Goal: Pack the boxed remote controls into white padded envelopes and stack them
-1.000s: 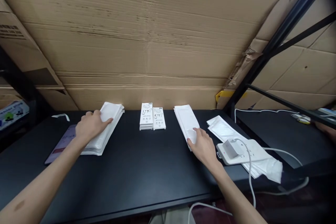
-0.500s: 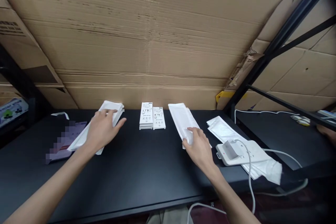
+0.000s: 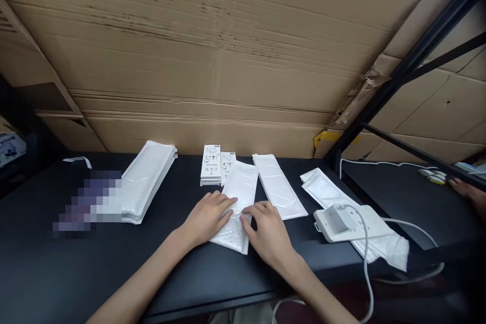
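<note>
A white padded envelope (image 3: 238,197) lies at the middle of the black table (image 3: 182,258). My left hand (image 3: 208,216) rests on its near left part with fingers stretched over it. My right hand (image 3: 266,230) presses on its near right edge, fingers flat. Beyond the envelope stand two small white printed boxes (image 3: 212,164), the right one partly covered by the envelope. A stack of white envelopes (image 3: 146,179) lies to the left, and another white envelope pile (image 3: 279,186) lies just right of my hands.
A white power strip (image 3: 337,223) with its cable sits on more white bags (image 3: 383,243) at the right. Large cardboard sheets (image 3: 228,50) lean behind the table. A black metal rack (image 3: 398,76) stands at right, with another person's fingers (image 3: 467,190) at the far right edge.
My left hand left the left stack and moved to the centre. My right hand brought one envelope from the right pile to the middle, and both hands now lie on it.
</note>
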The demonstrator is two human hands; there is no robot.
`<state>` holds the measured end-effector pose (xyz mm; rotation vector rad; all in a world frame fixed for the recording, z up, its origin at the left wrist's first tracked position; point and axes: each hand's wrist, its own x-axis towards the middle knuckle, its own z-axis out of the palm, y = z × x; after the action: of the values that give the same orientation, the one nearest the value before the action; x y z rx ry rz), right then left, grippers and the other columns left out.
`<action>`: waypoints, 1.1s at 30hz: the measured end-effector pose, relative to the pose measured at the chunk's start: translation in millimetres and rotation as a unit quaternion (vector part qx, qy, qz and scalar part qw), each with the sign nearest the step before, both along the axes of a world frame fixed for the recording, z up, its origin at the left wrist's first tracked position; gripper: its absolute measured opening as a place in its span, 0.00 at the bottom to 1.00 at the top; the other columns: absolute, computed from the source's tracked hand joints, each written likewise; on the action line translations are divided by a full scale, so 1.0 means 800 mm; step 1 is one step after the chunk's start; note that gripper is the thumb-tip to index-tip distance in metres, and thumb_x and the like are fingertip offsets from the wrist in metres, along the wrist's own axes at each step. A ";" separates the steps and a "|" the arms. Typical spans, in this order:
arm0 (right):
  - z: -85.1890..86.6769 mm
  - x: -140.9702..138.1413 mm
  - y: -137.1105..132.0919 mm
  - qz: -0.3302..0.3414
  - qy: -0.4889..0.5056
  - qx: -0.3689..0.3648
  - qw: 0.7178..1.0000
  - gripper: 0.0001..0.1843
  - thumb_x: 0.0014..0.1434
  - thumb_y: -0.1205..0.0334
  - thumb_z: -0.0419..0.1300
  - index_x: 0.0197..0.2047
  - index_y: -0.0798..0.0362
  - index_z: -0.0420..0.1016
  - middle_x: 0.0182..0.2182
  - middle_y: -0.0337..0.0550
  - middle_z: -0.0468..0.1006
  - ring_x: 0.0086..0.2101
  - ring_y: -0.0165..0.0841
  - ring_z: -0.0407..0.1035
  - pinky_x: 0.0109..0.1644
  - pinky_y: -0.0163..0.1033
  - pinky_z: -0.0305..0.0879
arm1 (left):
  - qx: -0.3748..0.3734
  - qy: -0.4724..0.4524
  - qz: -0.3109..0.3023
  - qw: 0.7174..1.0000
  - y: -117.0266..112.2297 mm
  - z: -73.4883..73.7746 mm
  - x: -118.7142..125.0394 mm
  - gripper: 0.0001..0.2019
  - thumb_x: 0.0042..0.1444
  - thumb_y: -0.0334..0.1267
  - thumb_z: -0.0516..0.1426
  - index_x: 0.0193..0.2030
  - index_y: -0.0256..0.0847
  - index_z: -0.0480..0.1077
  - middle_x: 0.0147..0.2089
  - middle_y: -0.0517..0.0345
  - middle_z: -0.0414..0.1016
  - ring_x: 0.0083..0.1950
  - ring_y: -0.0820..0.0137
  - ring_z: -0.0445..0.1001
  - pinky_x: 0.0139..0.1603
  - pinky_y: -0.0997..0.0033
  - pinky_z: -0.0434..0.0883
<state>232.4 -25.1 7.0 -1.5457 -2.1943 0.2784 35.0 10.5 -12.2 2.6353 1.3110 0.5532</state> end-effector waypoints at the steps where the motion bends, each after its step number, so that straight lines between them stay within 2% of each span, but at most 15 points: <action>1: 0.001 0.003 0.006 0.002 0.005 0.000 1.000 0.11 0.64 0.60 0.55 0.43 0.50 0.77 0.40 0.45 0.80 0.47 0.41 0.67 0.52 0.45 0.62 | 0.001 0.010 0.008 1.000 0.001 -0.003 -0.003 0.18 0.67 0.40 0.49 0.60 0.43 0.67 0.48 0.52 0.74 0.48 0.61 0.69 0.49 0.59 0.66; 6: -0.002 0.006 0.041 0.024 -0.007 -0.003 1.000 0.12 0.64 0.60 0.55 0.48 0.52 0.75 0.45 0.46 0.78 0.48 0.42 0.67 0.52 0.45 0.64 | -0.010 0.031 0.037 0.999 -0.002 -0.003 -0.023 0.17 0.66 0.45 0.51 0.56 0.47 0.71 0.40 0.54 0.73 0.43 0.62 0.67 0.45 0.60 0.64; 10: -0.016 -0.007 0.065 0.010 -0.043 0.036 0.998 0.15 0.64 0.59 0.55 0.52 0.54 0.73 0.47 0.50 0.76 0.47 0.43 0.67 0.51 0.47 0.64 | -0.013 0.033 0.045 0.998 -0.004 0.004 -0.032 0.16 0.67 0.47 0.49 0.41 0.45 0.76 0.35 0.56 0.71 0.40 0.65 0.66 0.43 0.61 0.61; 13: -0.030 -0.018 0.075 -0.020 -0.068 0.061 0.996 0.16 0.65 0.59 0.54 0.54 0.55 0.72 0.45 0.51 0.76 0.46 0.44 0.68 0.50 0.48 0.64 | -0.003 0.025 0.058 0.998 -0.002 0.004 -0.034 0.19 0.67 0.48 0.48 0.33 0.42 0.74 0.36 0.56 0.71 0.39 0.67 0.66 0.42 0.62 0.60; 17: -0.048 -0.024 0.074 -0.044 -0.079 0.086 0.992 0.15 0.66 0.59 0.52 0.51 0.55 0.74 0.44 0.50 0.76 0.43 0.43 0.68 0.47 0.48 0.65 | 0.010 0.028 0.073 0.997 0.000 -0.002 -0.033 0.19 0.66 0.48 0.50 0.30 0.40 0.70 0.36 0.56 0.70 0.38 0.67 0.66 0.42 0.62 0.60; 19: -0.054 -0.023 0.070 -0.050 -0.069 0.099 0.991 0.14 0.65 0.59 0.53 0.49 0.56 0.74 0.46 0.51 0.75 0.44 0.43 0.67 0.48 0.48 0.65 | 0.011 0.032 0.078 0.996 -0.001 -0.005 -0.031 0.16 0.65 0.49 0.51 0.32 0.40 0.70 0.37 0.56 0.70 0.39 0.66 0.66 0.42 0.61 0.61; 21: -0.057 -0.022 0.067 -0.052 -0.057 0.113 0.991 0.14 0.65 0.58 0.54 0.47 0.55 0.75 0.47 0.52 0.74 0.45 0.43 0.67 0.49 0.48 0.65 | 0.010 0.029 0.075 0.997 -0.003 -0.007 -0.028 0.14 0.63 0.49 0.53 0.40 0.41 0.71 0.41 0.54 0.71 0.41 0.63 0.67 0.43 0.60 0.62; 24: -0.058 -0.022 0.062 -0.048 -0.037 0.123 0.991 0.11 0.64 0.57 0.55 0.43 0.54 0.75 0.45 0.52 0.74 0.44 0.43 0.67 0.49 0.49 0.65 | -0.001 0.012 0.068 0.998 -0.007 -0.009 -0.023 0.17 0.61 0.49 0.55 0.52 0.42 0.69 0.48 0.51 0.71 0.47 0.60 0.67 0.46 0.59 0.65; 29: -0.058 -0.024 0.056 -0.038 0.012 0.092 0.995 0.08 0.64 0.58 0.55 0.41 0.52 0.72 0.39 0.49 0.75 0.41 0.42 0.68 0.48 0.48 0.66 | -0.027 -0.009 0.060 0.998 -0.012 -0.009 -0.016 0.22 0.59 0.50 0.57 0.57 0.44 0.65 0.55 0.50 0.68 0.52 0.58 0.67 0.50 0.57 0.66; 33: -0.057 -0.022 0.055 -0.041 0.097 0.032 0.994 0.08 0.64 0.57 0.55 0.42 0.52 0.68 0.39 0.47 0.76 0.43 0.40 0.69 0.48 0.47 0.68 | -0.022 -0.016 0.065 0.998 -0.012 -0.012 -0.015 0.26 0.58 0.50 0.58 0.61 0.44 0.62 0.59 0.48 0.66 0.56 0.55 0.66 0.53 0.54 0.66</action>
<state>214.8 19.1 -38.2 -1.5021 -1.9672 0.3158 23.1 1.1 -22.0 2.5081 1.4749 0.5739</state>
